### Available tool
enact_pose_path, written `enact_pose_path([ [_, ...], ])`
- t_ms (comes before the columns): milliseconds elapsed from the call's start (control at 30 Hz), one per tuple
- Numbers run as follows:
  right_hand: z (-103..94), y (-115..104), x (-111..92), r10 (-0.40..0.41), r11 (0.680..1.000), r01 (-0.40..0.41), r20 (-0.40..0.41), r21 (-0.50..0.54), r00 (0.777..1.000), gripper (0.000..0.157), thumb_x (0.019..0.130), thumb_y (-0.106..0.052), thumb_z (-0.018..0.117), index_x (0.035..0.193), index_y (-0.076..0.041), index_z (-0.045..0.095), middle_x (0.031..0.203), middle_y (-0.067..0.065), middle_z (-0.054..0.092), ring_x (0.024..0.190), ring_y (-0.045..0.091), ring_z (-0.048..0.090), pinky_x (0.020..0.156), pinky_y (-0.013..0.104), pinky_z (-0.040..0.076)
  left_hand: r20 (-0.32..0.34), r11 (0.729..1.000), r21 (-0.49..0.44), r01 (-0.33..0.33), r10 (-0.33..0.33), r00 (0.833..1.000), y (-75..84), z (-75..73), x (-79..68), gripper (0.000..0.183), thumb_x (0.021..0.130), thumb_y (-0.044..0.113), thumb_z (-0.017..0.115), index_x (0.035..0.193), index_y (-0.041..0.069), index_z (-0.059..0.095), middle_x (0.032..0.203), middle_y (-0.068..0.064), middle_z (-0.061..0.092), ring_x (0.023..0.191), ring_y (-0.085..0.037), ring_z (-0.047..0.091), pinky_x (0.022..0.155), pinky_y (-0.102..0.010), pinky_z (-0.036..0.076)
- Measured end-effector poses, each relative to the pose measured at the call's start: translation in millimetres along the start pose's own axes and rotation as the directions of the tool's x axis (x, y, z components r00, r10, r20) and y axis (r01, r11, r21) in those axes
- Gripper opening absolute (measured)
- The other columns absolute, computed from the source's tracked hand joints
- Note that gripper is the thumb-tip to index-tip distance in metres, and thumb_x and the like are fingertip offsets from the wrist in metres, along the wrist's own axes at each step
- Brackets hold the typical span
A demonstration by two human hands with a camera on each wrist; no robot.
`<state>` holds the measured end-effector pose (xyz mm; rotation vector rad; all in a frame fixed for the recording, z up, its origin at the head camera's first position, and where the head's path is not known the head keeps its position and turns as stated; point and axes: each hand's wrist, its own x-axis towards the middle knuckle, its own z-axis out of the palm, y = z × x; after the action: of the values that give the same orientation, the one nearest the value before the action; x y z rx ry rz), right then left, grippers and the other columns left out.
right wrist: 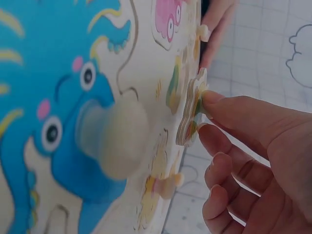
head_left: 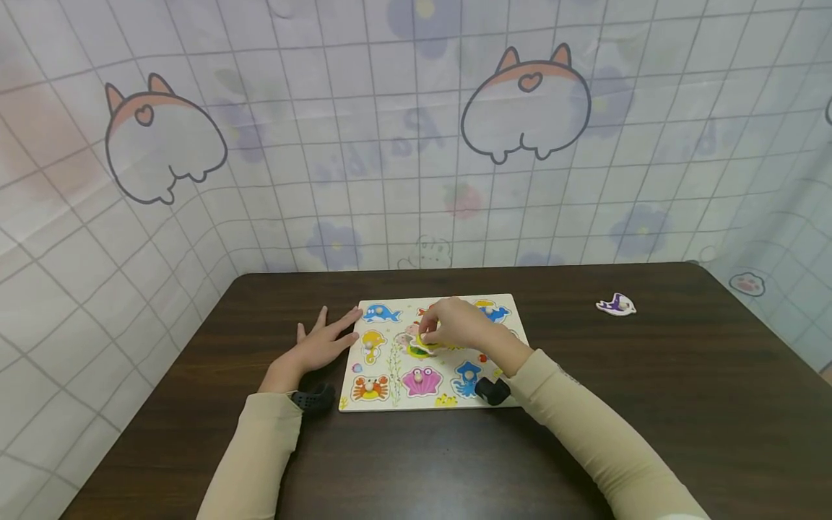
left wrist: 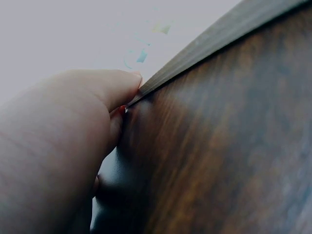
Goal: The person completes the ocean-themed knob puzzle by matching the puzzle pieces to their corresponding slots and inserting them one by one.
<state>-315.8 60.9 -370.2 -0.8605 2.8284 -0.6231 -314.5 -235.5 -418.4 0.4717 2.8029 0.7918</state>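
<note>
A white wooden knob puzzle board with sea-animal pieces lies on the dark table. Over its middle, my right hand pinches a small yellow-and-green puzzle piece between thumb and index finger. In the right wrist view this piece is held on edge, close over the board; its picture is mostly hidden. My left hand, fingers straight and spread, rests at the board's left edge beside the blue whale. The left wrist view has the thumb against the board's edge.
A purple-and-white puzzle piece lies apart on the table, right of the board. The seahorse, crab, pink shell and blue octopus sit on the board. A patterned cloth hangs behind the table.
</note>
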Motion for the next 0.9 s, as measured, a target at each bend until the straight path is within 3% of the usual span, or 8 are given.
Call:
enact_pose_path([
  [500, 9.7, -13.1, 10.8, 0.025, 1.000, -0.024, 0.078, -0.006, 0.997, 0.005, 0.095, -0.021, 0.078, 0.092, -0.017, 0.079, 0.085, -0.007, 0.066, 0.078, 0.013, 0.057, 0.070, 0.029, 0.049, -0.004, 1.000, 0.005, 0.003, -0.003, 1.000, 0.5, -0.8, -0.7, 0.064, 0.110, 0.043, 0.045, 0.165, 0.019, 0.024, 0.170, -0.013, 0.017, 0.153, -0.046, -0.014, 0.108, -0.075, -0.020],
  [900, 11.7, -10.9, 14.0, 0.027, 0.999, -0.025, 0.081, -0.038, 0.996, 0.007, 0.095, -0.024, 0.077, 0.093, -0.018, 0.079, 0.083, -0.007, 0.065, 0.076, 0.013, 0.057, 0.068, 0.028, 0.048, -0.008, 1.000, -0.006, 0.001, -0.001, 1.000, -0.6, 0.0, -0.2, 0.063, 0.110, 0.043, 0.044, 0.165, 0.019, 0.025, 0.170, -0.011, 0.016, 0.153, -0.045, -0.015, 0.107, -0.074, -0.021],
])
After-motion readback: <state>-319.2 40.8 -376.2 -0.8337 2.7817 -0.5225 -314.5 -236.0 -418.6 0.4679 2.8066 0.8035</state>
